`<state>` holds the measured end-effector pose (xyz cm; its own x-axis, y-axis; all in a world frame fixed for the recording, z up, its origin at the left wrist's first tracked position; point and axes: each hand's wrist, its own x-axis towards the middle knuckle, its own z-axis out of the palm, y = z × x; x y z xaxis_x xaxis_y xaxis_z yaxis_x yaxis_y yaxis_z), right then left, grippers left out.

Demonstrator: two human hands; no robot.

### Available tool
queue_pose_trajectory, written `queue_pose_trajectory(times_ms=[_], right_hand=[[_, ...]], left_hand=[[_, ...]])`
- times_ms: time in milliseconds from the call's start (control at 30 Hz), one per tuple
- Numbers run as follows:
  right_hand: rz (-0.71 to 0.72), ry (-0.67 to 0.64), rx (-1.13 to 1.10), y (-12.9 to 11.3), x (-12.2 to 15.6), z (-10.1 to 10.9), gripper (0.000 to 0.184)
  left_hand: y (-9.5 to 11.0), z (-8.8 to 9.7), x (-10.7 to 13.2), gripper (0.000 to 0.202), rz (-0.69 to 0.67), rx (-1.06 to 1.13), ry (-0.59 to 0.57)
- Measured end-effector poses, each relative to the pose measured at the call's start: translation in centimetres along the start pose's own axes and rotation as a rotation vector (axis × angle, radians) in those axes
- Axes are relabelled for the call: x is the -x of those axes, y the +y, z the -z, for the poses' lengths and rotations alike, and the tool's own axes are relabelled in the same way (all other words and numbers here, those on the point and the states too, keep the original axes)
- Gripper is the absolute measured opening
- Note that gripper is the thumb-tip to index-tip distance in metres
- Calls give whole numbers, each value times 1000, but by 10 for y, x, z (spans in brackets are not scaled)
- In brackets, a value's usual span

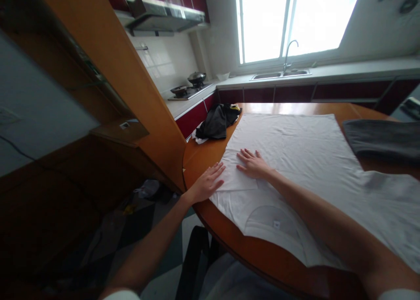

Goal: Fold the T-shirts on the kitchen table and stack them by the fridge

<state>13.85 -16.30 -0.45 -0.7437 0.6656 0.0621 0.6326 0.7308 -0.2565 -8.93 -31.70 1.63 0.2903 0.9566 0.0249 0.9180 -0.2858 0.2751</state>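
Observation:
A white T-shirt [298, 146] lies spread over the wooden table [210, 219], its neck opening with a small label toward me. The sleeve on the left is folded inward onto the body of the shirt. My left hand [206, 184] rests flat at the folded left edge, fingers stretched out. On top of the folded sleeve lies my right hand [252, 164], palm down with its fingers spread. Neither hand grips the cloth. On the right, the other sleeve [393, 190] lies stretched out flat.
A pile of dark clothes [216, 121] sits at the table's far left edge. Folded grey cloth [383, 138] lies on the right. Beyond are a stove [190, 91] with pans and a sink [267, 75] under the window. A black chair armrest [193, 258] stands below the near edge.

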Motion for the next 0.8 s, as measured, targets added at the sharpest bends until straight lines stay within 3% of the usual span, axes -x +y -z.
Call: queue_pose_trajectory(times_ms=[100, 200, 300, 433, 533, 633, 800], right_hand=[[2, -3, -8, 0, 1, 1, 71], [4, -2, -17, 0, 1, 1, 71], [6, 36, -62, 1, -1, -1, 72], [-172, 229, -232, 10, -9, 0, 62], [-377, 444, -333, 23, -15, 5, 63], [-466, 591, -434, 36, -18, 8, 65], [-478, 653, -457, 42, -20, 5, 65]], left_hand=[[4, 1, -6, 64, 14, -18, -23], [6, 10, -30, 59, 23, 28, 109], [5, 15, -68, 54, -40, 82, 232], [-1, 0, -109, 54, -85, 20, 130], [-7, -15, -115, 59, -44, -82, 29], [-9, -16, -112, 62, -46, -130, 29], [6, -5, -120, 61, -141, -74, 105]])
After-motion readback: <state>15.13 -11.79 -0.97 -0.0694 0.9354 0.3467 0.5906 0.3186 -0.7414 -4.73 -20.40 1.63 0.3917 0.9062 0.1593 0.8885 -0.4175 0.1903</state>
